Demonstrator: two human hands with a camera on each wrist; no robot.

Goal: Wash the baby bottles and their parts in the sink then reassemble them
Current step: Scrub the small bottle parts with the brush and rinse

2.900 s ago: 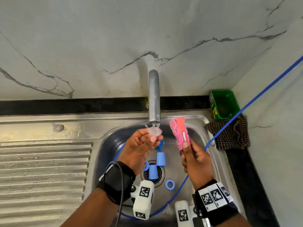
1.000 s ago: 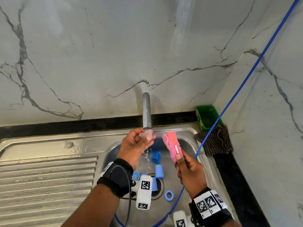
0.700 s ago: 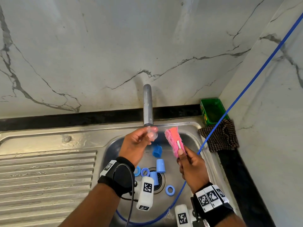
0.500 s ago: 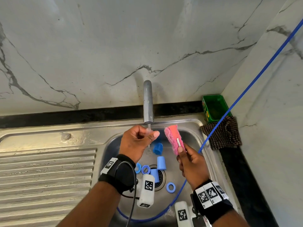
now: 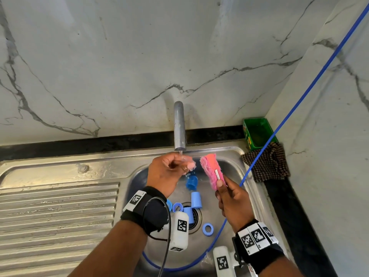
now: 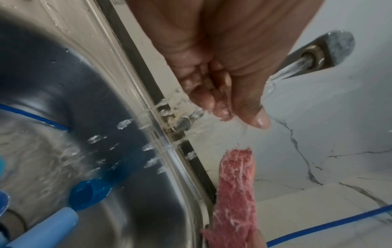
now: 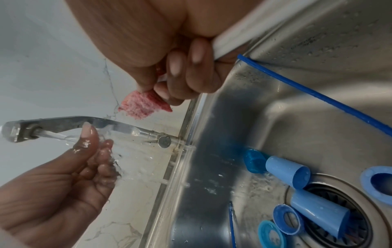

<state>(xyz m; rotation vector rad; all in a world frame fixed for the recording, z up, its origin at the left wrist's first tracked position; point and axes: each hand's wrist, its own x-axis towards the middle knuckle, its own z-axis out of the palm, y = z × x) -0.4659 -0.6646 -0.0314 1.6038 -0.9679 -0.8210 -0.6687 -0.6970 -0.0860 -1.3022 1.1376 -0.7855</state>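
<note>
My left hand [image 5: 187, 165] is under the running tap [image 5: 179, 126], its wet fingers [image 6: 220, 107] curled against the thumb around a small clear nipple [image 7: 104, 137]. Water and fingers hide most of the nipple. Just to the right, my right hand [image 5: 229, 196] grips the white handle [image 7: 233, 42] of a pink sponge brush [image 5: 209, 170], held upright and apart from the left hand. In the steel sink [image 5: 139, 176] lie several blue bottle parts: a dark blue cap [image 5: 191, 182], a light blue cap [image 5: 196, 199] and a ring [image 5: 207, 228] by the drain.
A ribbed draining board [image 5: 60, 212] lies left of the basin. A green tub [image 5: 258, 132] and a checked cloth [image 5: 267, 162] sit in the right corner. A blue cable [image 5: 299, 100] runs from the upper right down into the sink. Marble walls close the back and right.
My left hand has stayed under the stream and curled its fingers closer around the clear nipple. The right hand holds the brush in much the same spot.
</note>
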